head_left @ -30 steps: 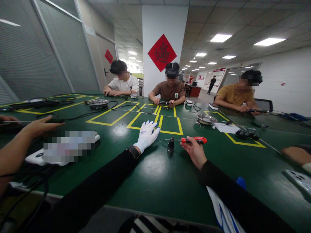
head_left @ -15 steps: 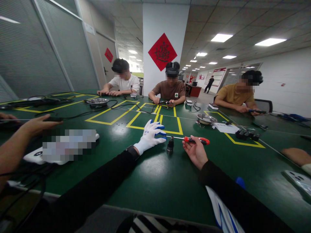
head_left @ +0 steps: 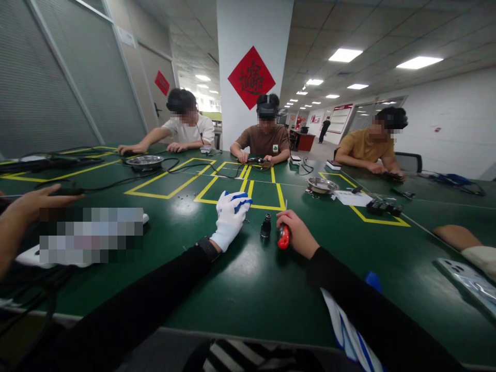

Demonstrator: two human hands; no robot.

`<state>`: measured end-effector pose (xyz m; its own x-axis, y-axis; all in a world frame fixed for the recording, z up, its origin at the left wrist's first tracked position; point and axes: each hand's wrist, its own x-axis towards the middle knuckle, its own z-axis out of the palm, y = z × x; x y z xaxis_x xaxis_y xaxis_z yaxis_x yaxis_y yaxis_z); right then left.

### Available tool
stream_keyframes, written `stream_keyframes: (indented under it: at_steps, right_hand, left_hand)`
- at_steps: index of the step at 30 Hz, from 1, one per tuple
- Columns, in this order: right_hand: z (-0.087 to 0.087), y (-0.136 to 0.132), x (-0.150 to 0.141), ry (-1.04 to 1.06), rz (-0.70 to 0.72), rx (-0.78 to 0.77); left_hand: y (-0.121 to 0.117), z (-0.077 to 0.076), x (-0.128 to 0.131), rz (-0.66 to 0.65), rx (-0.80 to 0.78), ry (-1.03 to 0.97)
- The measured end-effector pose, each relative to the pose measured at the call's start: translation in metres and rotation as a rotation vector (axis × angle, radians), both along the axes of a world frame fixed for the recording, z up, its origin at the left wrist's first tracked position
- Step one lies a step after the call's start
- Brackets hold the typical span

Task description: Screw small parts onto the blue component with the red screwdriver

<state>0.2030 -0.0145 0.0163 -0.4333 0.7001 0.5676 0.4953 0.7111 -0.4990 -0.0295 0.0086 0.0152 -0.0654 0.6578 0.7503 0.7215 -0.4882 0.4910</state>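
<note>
My left hand [head_left: 231,217], in a white glove with blue fingertips, rests low over the table with its fingers curled together. A tiny dark bit shows at the fingertips, too small to name. Bare, my right hand [head_left: 300,233] is closed round a screwdriver [head_left: 284,237] with a red and black handle; its thin shaft points away from me. Between the hands a black cylindrical part [head_left: 265,226] with a narrower top stands upright on the green table [head_left: 232,289], touching neither hand.
A white-and-blue glove [head_left: 349,330] lies under my right forearm. At left are a blurred-out white device [head_left: 143,222] and a co-worker's hand [head_left: 42,204]. Metal bowls [head_left: 322,185], black parts [head_left: 383,206], paper [head_left: 351,198] and a phone [head_left: 467,284] lie about. Several people sit around the table.
My right hand has turned the screwdriver from lying sideways, tip toward the left glove, to pointing away. My left fingers, spread before, have curled down. The view has shifted slightly right.
</note>
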Motion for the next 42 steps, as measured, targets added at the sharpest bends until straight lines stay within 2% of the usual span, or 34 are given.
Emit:
stream_keyframes:
  at_steps: [4,10,12,15,17,20,26,32,38,42]
  right_hand:
    - [-0.009,0.002,-0.002,-0.253,0.042,-0.015]
    - [-0.003,-0.005,-0.001,-0.350,0.021,-0.037]
    - [0.003,-0.010,-0.002,-0.294,-0.060,0.020]
    - [0.013,-0.018,-0.005,-0.078,-0.180,0.181]
    - [0.017,-0.025,-0.008,0.028,-0.142,0.278]
    - [0.018,-0.032,-0.013,0.022,-0.006,0.349]
    - [0.017,-0.034,-0.016,0.056,0.100,0.304]
    - [0.019,-0.036,-0.013,0.105,0.133,0.267]
    - [0.022,-0.047,-0.022,0.191,0.144,0.300]
    - [0.024,-0.052,-0.028,0.297,0.075,0.312]
  left_hand:
    - [-0.012,0.004,0.009,-0.076,0.101,-0.032]
    - [-0.025,0.009,0.017,-0.296,0.235,0.117]
    - [-0.028,0.010,0.018,-0.362,0.261,0.190]
    - [-0.029,0.010,0.019,-0.440,0.271,0.267]
    - [-0.029,0.009,0.019,-0.485,0.272,0.298]
    - [-0.028,0.007,0.019,-0.525,0.267,0.321]
    - [-0.030,0.007,0.020,-0.567,0.289,0.289]
    - [-0.037,0.009,0.024,-0.599,0.244,0.246]
    - [-0.045,0.013,0.029,-0.710,0.184,0.108]
    - [-0.052,0.015,0.035,-0.724,0.161,-0.019]
